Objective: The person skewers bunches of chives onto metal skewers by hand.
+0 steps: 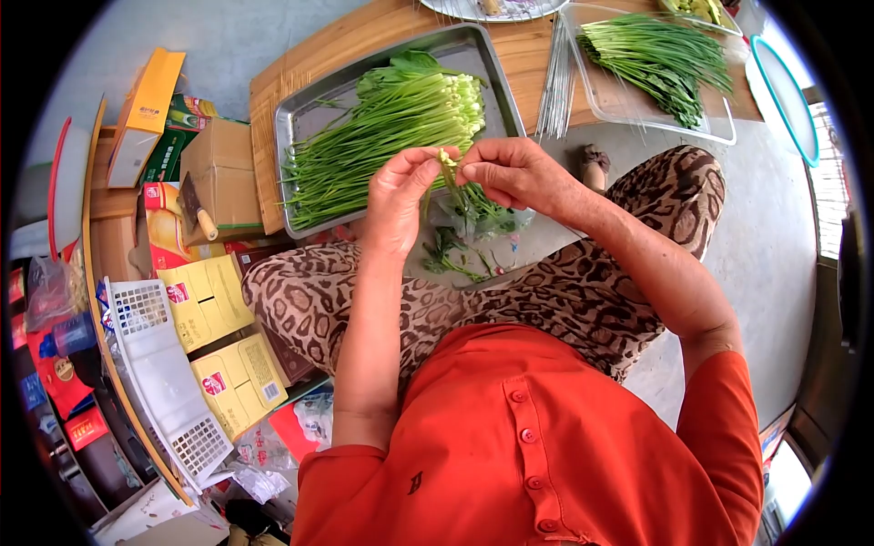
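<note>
In front of my lap, my left hand [402, 196] and my right hand [512, 171] meet in a pinch. Between their fingertips is a small leafy green stem [446, 166] with a pale yellowish end. Just beyond the hands, a metal tray [284, 136] holds a thick pile of long green stems [382, 136], pale ends toward the right and some broad leaves at the top. Below the fingers, loose leaves [455, 255] lie in and around a clear plastic bag [496, 221] between my knees. Whether a thin skewer is also in my fingers, I cannot tell.
Thin metal skewers [556, 86] lie right of the tray on the wooden table [355, 41]. A clear plastic box [596, 105] holds green chives [660, 64]. To my left are cardboard boxes [223, 173], yellow cartons [208, 305], a white plastic basket [168, 369] and a wooden-handled knife [206, 223].
</note>
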### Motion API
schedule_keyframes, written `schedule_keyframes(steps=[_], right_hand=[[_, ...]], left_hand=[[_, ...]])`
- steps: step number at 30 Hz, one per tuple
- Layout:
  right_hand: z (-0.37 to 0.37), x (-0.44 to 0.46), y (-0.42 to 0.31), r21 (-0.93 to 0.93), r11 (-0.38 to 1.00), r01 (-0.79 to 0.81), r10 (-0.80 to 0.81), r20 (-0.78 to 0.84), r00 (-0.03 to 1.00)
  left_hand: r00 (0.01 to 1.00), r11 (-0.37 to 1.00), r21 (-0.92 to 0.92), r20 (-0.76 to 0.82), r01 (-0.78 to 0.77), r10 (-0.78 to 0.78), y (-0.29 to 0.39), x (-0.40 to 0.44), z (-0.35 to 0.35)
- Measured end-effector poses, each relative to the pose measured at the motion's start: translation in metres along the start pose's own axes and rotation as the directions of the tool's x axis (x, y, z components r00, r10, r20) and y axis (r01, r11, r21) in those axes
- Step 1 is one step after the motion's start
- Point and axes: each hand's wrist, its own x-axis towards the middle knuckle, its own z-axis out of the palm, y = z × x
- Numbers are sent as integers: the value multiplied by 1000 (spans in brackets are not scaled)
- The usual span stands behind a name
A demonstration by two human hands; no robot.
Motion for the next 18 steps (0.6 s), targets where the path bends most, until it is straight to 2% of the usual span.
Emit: schedule_keyframes(steps=[2, 4, 7, 13, 15, 16, 18], right_hand=[[-1, 0, 0, 13, 1000, 5, -5, 0, 1000], [-3, -1, -1, 9, 996, -85, 85, -6, 996], [-6, -1, -1, 24, 993, -113, 113, 12, 994], [-9, 1, 4, -49, 992, -113, 114, 28, 993], [-7, 2, 4, -71, 992, -103, 106, 35, 994], [-6, 2, 4, -93, 991, -93, 97, 42, 994], [-8, 3, 10, -79, 991, -106, 111, 52, 993]], left_hand=[[1000, 1000, 7, -15, -19, 19, -8, 0, -3], [999, 999, 11, -26, -36, 37, -12, 0, -5], [996, 999, -30, -80, -29, 26, -9, -1, -9], [997, 999, -30, -72, 38, -40, -8, -7, -15], [993, 995, 47, -82, 93, -89, -14, -9, -7], [996, 997, -28, -54, 72, -74, -18, -9, -5], [996, 997, 15, -45, 74, -73, -17, -11, -5]])
